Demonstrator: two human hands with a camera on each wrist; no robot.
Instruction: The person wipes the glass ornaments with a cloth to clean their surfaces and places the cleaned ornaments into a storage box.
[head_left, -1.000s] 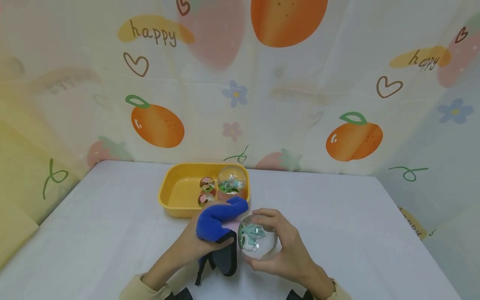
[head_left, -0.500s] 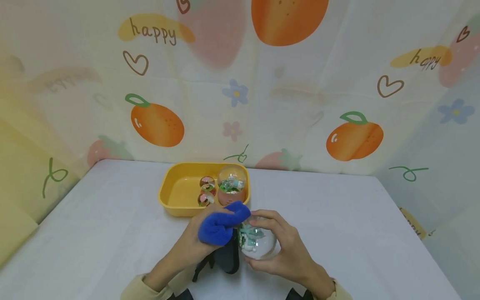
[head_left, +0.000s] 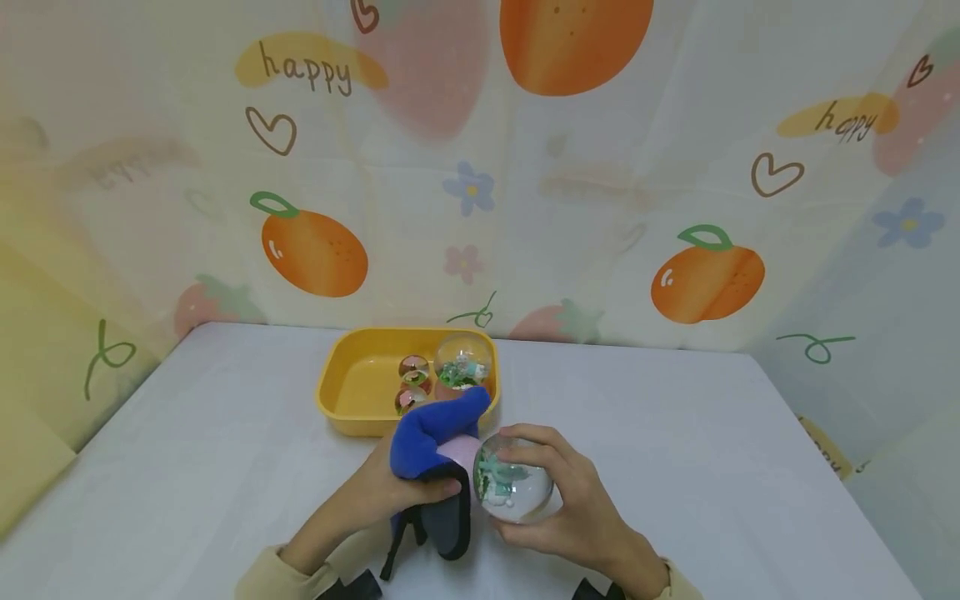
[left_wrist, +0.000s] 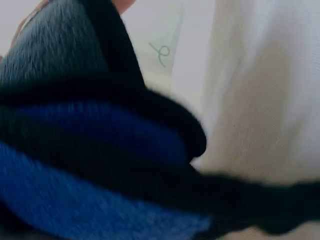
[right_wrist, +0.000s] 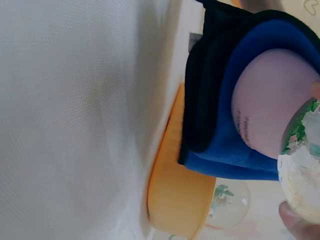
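My right hand (head_left: 562, 492) grips the clear ball of a snow globe (head_left: 510, 483), its fingers over the top and its thumb below. The globe lies tipped on its side, its pink base (right_wrist: 275, 100) pointing left. In my left hand (head_left: 375, 483) is a blue cloth (head_left: 423, 437) with black edging and a dark grey side (head_left: 446, 521). The cloth wraps around the pink base, which shows inside its fold in the right wrist view. Cloth (left_wrist: 100, 130) fills much of the left wrist view, hiding most of the left fingers.
Just beyond my hands stands a yellow tray (head_left: 360, 423). At its right end is another snow globe (head_left: 462, 367), with two small glass balls (head_left: 414, 368) beside it. A white cloth (head_left: 712, 450) covers the table, and a fruit-print curtain (head_left: 570, 250) hangs behind.
Half a second ago the blue cloth was bunched over the base; now it stands more spread and the pink base shows. The right hand keeps its hold on the globe, nearly still.
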